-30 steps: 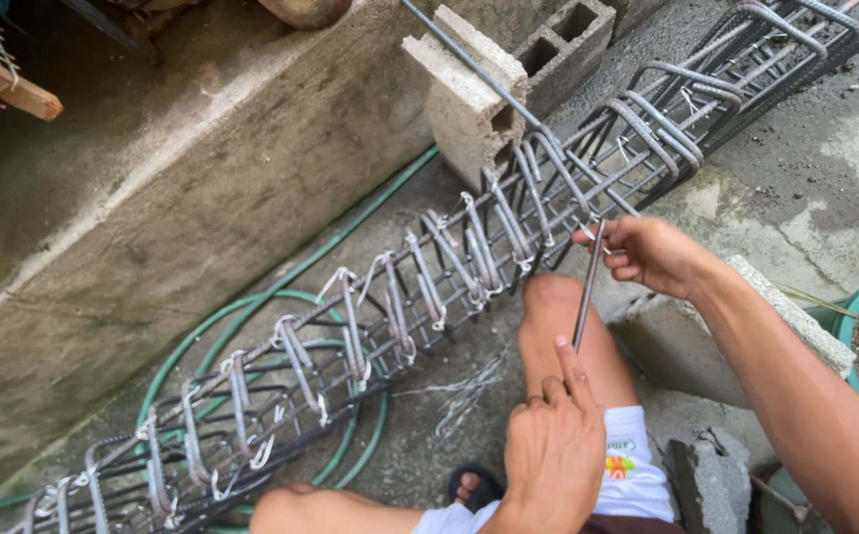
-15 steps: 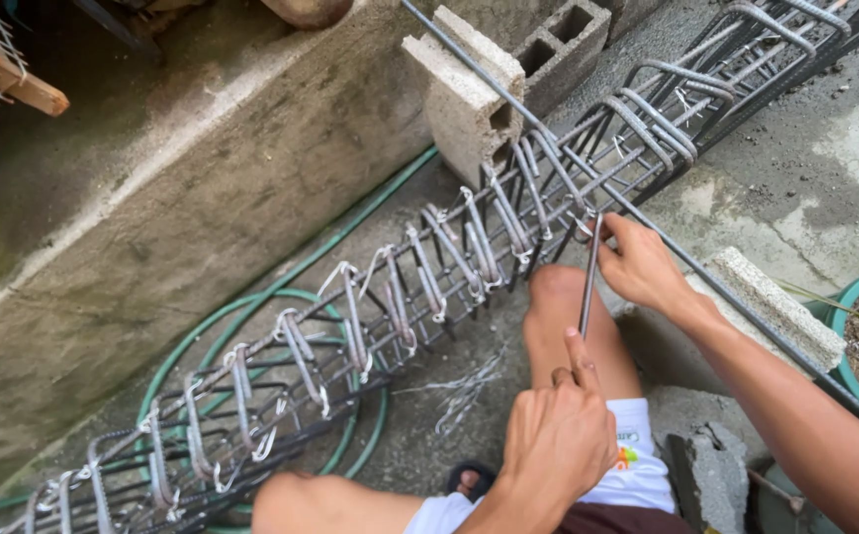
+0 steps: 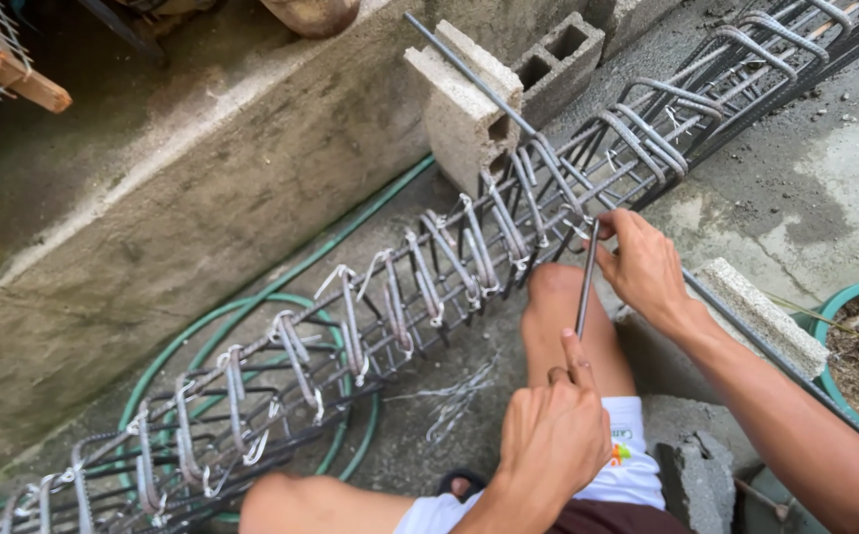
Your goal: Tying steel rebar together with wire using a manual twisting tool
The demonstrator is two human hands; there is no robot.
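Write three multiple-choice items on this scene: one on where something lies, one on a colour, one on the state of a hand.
1. Where does the coiled hose lie?
A. On the ground under the steel cage
B. On top of the concrete block
C. Inside the plant pot

2. What colour is the hose?
A. Red
B. Green
C. Yellow

3. What is the left hand doing?
A. Lying open on the knee
B. Gripping the lower end of a thin metal rod
C. Holding a concrete block

Answers:
1 A: the hose loops on the ground beneath the steel cage.
2 B: its loops and the straight run by the wall are green.
3 B: the left hand is closed round the metal rod, forefinger along it, while the right hand is at its top by the cage.
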